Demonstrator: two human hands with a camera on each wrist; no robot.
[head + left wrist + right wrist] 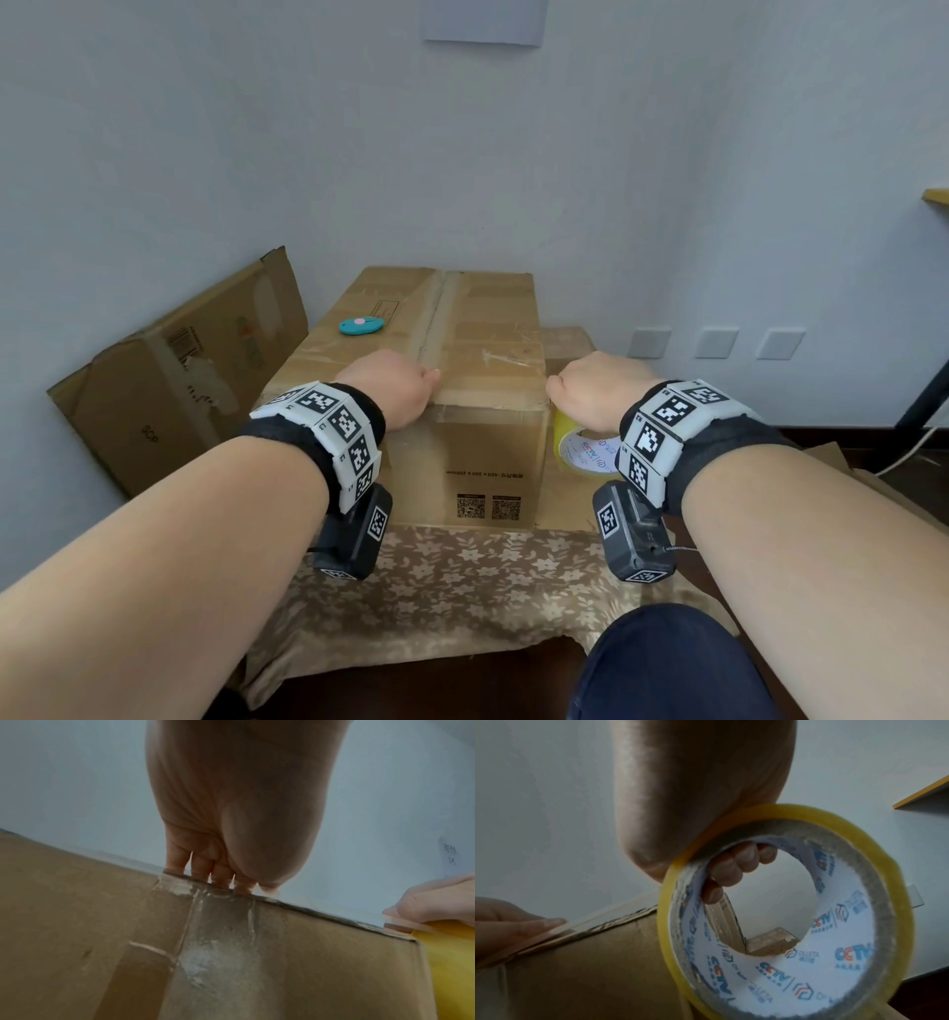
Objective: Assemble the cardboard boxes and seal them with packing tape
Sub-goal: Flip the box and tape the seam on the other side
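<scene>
Noted closed cardboard box [462, 360] at centre of head view, standing on a flower-patterned cloth [462, 575] over a low table. Left hand [390, 388] at the near top edge, just left of centre; seen from the left wrist, fingers [203, 866] straight and together, tips pressed on a clear tape strip [218, 933] where it turned over the edge and ran down the front face — probably pinning the tape end so it would not lift. Right hand [590, 393] at the box's near right corner, clamped on the tape roll [585, 449]; in the right wrist view, fingertips [731, 868] hooked inside the core, palm against the yellow outer rim, roll held on edge beside the box's right side — likely kept ready to draw out or part a length. Whether tape ran between roll and box: could not tell. Top seam already taped along its length. Small teal oval object [361, 325], perhaps a cutter, left on the lid at upper left, within reach. Flattened cardboard [179, 370] leaned on the pale wall at mid left, presumably awaiting assembly. Wall sockets [716, 343] at mid right; dark floor below; corner of a yellow-edged shelf [937, 195] at far right.
</scene>
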